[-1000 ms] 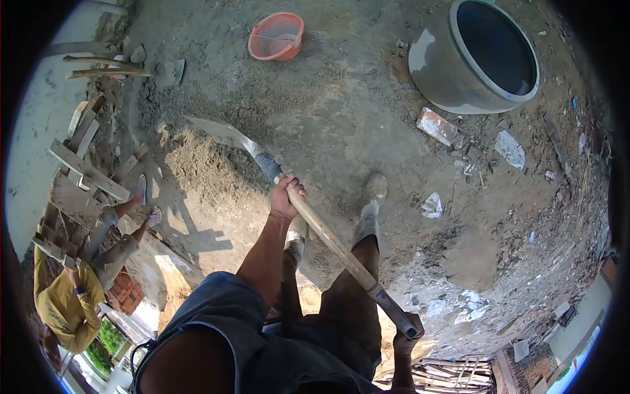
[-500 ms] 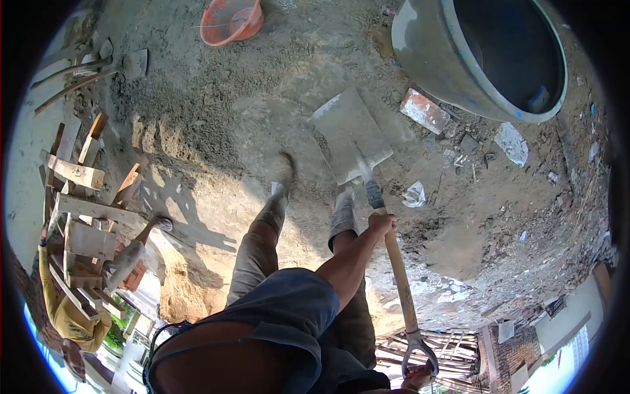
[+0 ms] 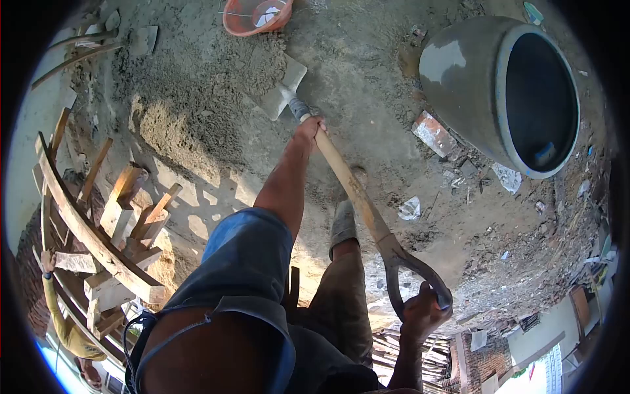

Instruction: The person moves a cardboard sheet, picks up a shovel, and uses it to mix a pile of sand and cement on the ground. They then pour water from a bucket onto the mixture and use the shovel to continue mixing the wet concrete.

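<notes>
Left hand (image 3: 311, 127) is wrapped round the wooden shaft of a D-handled shovel (image 3: 352, 186), pretty close to the blade. Right hand (image 3: 425, 310) is clamped on the D-grip at the far end, so the two are well apart. Blade's out front, partly covered by grey mix (image 3: 264, 71), near an orange bucket (image 3: 235, 21). Big round-bellied jar (image 3: 469, 85) off to the right.

Ground (image 3: 374, 79): bare, gray-brown; rubble (image 3: 485, 292) scattered toward right.
Left wall (image 3: 21, 177): pale, along view's edge.
Brickwork (image 3: 493, 358): reddish-brown, lower right.
Sunlight (image 3: 200, 226): dappled patches left of centre; upper ground shaded.
Daylight (image 3: 535, 381): bright at 2 lower corners.
</notes>
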A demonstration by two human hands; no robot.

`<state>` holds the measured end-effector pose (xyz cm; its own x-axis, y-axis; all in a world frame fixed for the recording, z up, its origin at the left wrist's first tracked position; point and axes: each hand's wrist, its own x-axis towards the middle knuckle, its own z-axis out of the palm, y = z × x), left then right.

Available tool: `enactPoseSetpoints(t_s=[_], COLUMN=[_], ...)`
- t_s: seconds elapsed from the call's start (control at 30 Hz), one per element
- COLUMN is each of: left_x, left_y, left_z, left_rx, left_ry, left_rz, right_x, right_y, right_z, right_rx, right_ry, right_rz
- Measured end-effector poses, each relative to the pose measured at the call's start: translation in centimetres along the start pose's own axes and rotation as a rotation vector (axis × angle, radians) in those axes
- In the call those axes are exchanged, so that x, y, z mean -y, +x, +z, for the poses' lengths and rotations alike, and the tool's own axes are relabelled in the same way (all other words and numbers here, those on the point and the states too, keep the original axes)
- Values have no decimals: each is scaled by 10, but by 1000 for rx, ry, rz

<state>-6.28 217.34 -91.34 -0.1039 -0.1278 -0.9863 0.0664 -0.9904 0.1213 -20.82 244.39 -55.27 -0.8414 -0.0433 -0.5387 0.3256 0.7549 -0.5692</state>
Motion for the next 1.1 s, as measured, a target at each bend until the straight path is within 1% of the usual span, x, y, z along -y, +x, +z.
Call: enactPoseSetpoints(t_s=[0.03,0.07,0.1,0.13,0.17,0.2,0.23,0.3,0.33,0.37,0.4,0.43,0.47,0.5,0.53,0.57,0.6,0.63,0.67,0.7,0.73,0.77,0.8,0.9,0.93,0.97,1.0,1.03,1.07,1.1], left_x=[-14,-20,-20,-16,-7,0,9,18,23,32,41,53,68,86,105,128,157,184,205,224,241,257,273,274,277,272,235,232,235,224], left_y=[-10,-23,-35,-46,-58,-69,-78,-95,-98,-98,-98,-100,-97,-96,-96,-93,-93,-95,-97,-105,-111,-112,-113,-102,-75,-48,-47,-39,-39,-47], left_z=[-17,-33,-47,-58,-69,-74,-76,-72,-66,-56,-46,-31,-18,-2,16,33,48,61,75,88,96,98,97,99,95,89,98,89,80,78], left_rx=[-3,112,231,345,480,617,619,943,952,917,886,776,647,502,358,259,154,93,36,-7,-54,-27,-7,-58,-110,-59,-122,-87,-55,-68], left_ry=[4,-180,-357,-536,-678,-821,-822,-1005,-997,-998,-1001,-956,-843,-716,-588,-411,-237,-127,-11,58,134,187,232,338,368,394,437,364,369,383], left_rz=[19,-22,-73,-136,-82,-20,-20,230,227,238,249,155,72,-19,-108,-76,-51,-36,-17,-66,-119,-136,-157,-190,-190,-145,-145,-145,-81,-87], right_x=[16,19,3,-58,-36,-42,-49,-52,-50,-55,-58,-61,-67,-91,-126,-162,-194,-209,-167,-121,-113,-106,-107,-146,-151,-143,-151,-162,-169,-159], right_y=[-20,-38,-48,-58,-64,-59,-49,-32,-26,-20,-18,-18,-15,-11,-16,-26,-44,-53,-64,-79,-93,-107,-115,-130,-137,-125,-121,-118,-125,-130], right_z=[14,11,-4,-34,-33,-40,-47,-57,-60,-68,-78,-88,-102,-127,-152,-173,-197,-210,-206,-190,-180,-176,-181,-171,-165,-143,-138,-131,-127,-117], right_rx=[41,163,215,160,278,402,523,468,395,360,303,245,176,146,132,115,26,-62,-147,-157,-383,-404,-412,-431,-443,-478,-473,-460,-504,-553], right_ry=[35,50,-401,-735,-454,-286,-112,-225,-211,-220,-230,-235,-312,-418,-72,270,399,530,104,-13,143,37,17,-52,-70,122,169,219,260,300], right_rz=[-22,-12,-478,-826,-814,-787,-764,-920,-929,-850,-722,-597,-526,-507,-268,-27,85,196,400,444,517,600,615,750,795,817,904,996,995,992])
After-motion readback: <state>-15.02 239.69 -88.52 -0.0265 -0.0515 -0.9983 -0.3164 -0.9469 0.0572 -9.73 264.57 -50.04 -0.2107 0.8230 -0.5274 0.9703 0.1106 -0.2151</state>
